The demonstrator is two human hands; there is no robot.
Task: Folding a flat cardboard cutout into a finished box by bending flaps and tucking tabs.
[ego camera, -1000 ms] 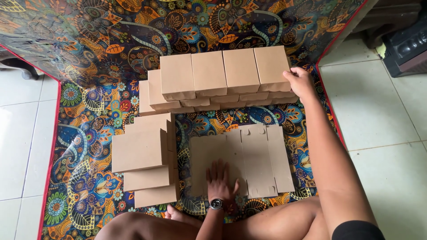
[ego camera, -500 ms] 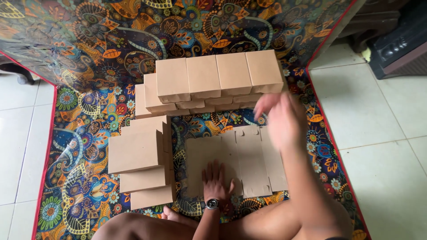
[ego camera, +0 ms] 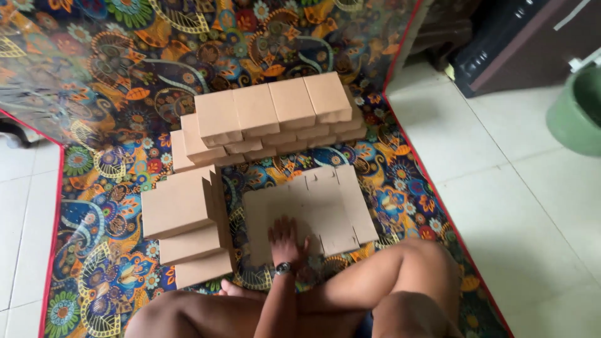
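Note:
My left hand (ego camera: 287,236), a watch on its wrist, lies palm down with fingers spread on the near edge of a pile of flat, unfolded brown cardboard blanks (ego camera: 328,200). Nothing is gripped in it. My right hand is out of view. Beyond the blanks stands a stepped wall of folded brown cardboard boxes (ego camera: 275,109). A second stack of folded boxes (ego camera: 181,209) rises to the left of the blanks, close to my left hand. Everything rests on a colourful patterned mat (ego camera: 94,263).
My bare knees (ego camera: 407,275) fill the near edge of the view. White tiled floor (ego camera: 519,206) runs along the mat's red right border. A green tub (ego camera: 579,109) and dark furniture (ego camera: 519,37) stand at the far right.
My right hand has left the right end of the box wall, swung back toward me and gone out of view. The view has shifted to the right. My left hand stays on the blanks.

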